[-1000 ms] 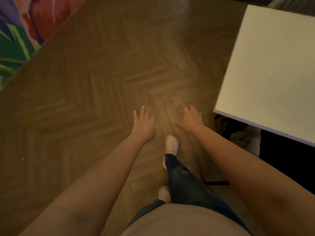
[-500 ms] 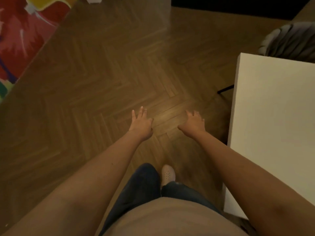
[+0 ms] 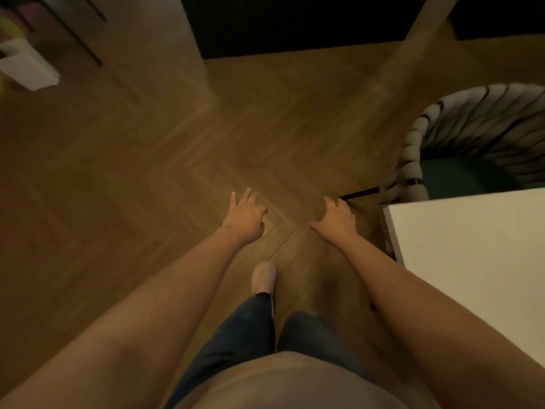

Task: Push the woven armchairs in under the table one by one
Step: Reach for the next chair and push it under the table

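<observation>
One woven armchair [image 3: 472, 125], beyond right fingers [image 3: 331, 203], untouched

This looks like the dining corner of a home: a white table [image 3: 472, 255] stands on a herringbone wood floor [image 3: 147, 178], with a woven armchair [image 3: 477, 128] with a dark green seat just beyond the table's far edge.

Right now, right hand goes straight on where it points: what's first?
Probably nothing: right hand points over bare floor; woven armchair sits off to its right. Depth is unclear.
</observation>
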{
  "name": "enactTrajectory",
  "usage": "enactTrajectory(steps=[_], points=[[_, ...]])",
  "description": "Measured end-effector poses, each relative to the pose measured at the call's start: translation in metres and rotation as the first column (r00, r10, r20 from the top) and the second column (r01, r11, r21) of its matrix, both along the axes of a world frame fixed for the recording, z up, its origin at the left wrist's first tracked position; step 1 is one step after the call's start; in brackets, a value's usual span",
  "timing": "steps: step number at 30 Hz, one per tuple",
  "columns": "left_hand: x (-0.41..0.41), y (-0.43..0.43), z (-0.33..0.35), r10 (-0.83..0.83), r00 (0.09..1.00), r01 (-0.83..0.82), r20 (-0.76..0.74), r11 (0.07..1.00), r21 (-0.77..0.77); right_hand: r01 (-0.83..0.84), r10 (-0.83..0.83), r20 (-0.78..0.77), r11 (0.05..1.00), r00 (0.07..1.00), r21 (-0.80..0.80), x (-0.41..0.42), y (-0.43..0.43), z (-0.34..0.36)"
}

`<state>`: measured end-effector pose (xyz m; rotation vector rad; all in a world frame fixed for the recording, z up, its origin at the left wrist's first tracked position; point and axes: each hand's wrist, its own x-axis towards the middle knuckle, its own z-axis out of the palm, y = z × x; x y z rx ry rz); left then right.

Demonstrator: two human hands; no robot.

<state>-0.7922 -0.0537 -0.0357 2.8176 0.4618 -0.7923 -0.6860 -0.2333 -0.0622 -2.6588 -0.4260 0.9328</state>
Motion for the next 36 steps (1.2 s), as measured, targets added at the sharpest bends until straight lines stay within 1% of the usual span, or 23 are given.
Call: enactTrajectory(steps=[2,5,10,12,14,17,22,23,26,27,29,30,32,33,34,35,36], points=[[0.058,0.03,0.005,-0.058,0.998,0.058,-0.024,0.998,0.001,0.072,-0.072,-0.005,0.997,0.997,-0.001,0.044,0.022,0.003],[0.12,0.047,0.01,-0.135,0.99,0.134,-0.035,0.991,-0.02,0.17,-0.17,0.014,0.985,0.985,0.018,0.089,0.036,0.007],[0.24,0.065,0.004,-0.325,0.944,0.321,-0.059,0.944,-0.07,0.387,-0.399,0.132,0.916,0.907,0.105,0.185,0.047,0.008],[0.301,0.067,0.002,-0.394,0.918,0.39,-0.054,0.919,-0.061,0.489,-0.51,0.16,0.858,0.845,0.154,0.236,0.048,0.007],[0.352,0.066,-0.001,-0.446,0.893,0.443,-0.063,0.895,-0.056,0.561,-0.588,0.181,0.808,0.788,0.18,0.28,0.048,0.008],[0.436,0.059,0.001,-0.555,0.829,0.554,-0.067,0.832,-0.04,0.668,-0.701,0.224,0.713,0.677,0.213,0.35,0.042,0.013],[0.561,0.032,0.014,-0.712,0.701,0.71,-0.044,0.702,-0.051,0.821,-0.865,0.251,0.495,0.435,0.285,0.427,0.021,0.026],[0.58,0.026,0.015,-0.732,0.679,0.73,-0.049,0.681,-0.058,0.824,-0.872,0.27,0.479,0.408,0.302,0.435,0.015,0.026],[0.644,0.001,0.012,-0.817,0.573,0.812,-0.067,0.577,-0.088,0.846,-0.893,0.329,0.414,0.306,0.336,0.461,-0.007,0.019],[0.662,-0.009,0.01,-0.838,0.54,0.832,-0.076,0.545,-0.1,0.865,-0.908,0.331,0.369,0.258,0.34,0.467,-0.013,0.017],[0.701,-0.031,0.003,-0.895,0.438,0.889,-0.083,0.445,-0.11,0.924,-0.946,0.305,0.21,0.109,0.319,0.48,-0.028,0.012],[0.716,-0.039,0.002,-0.917,0.39,0.91,-0.088,0.398,-0.118,0.942,-0.951,0.303,0.158,0.065,0.296,0.483,-0.033,0.011],[0.744,-0.057,0.001,-0.952,0.292,0.946,-0.094,0.302,-0.121,0.962,-0.953,0.302,0.088,0.007,0.257,0.486,-0.041,0.005],[0.763,-0.069,0.0,-0.971,0.215,0.966,-0.102,0.227,-0.126,0.97,-0.952,0.299,0.018,-0.058,0.242,0.49,-0.043,0.001],[0.774,-0.076,-0.001,-0.98,0.166,0.975,-0.111,0.18,-0.127,0.974,-0.95,0.293,-0.039,-0.106,0.225,0.49,-0.042,-0.001],[0.791,-0.089,-0.001,-0.989,0.089,0.988,-0.12,0.104,-0.118,0.969,-0.942,0.279,-0.13,-0.187,0.209,0.491,-0.039,-0.004],[0.804,-0.099,0.0,-0.992,0.025,0.994,-0.122,0.038,-0.103,0.959,-0.934,0.255,-0.202,-0.25,0.198,0.492,-0.035,-0.007]])
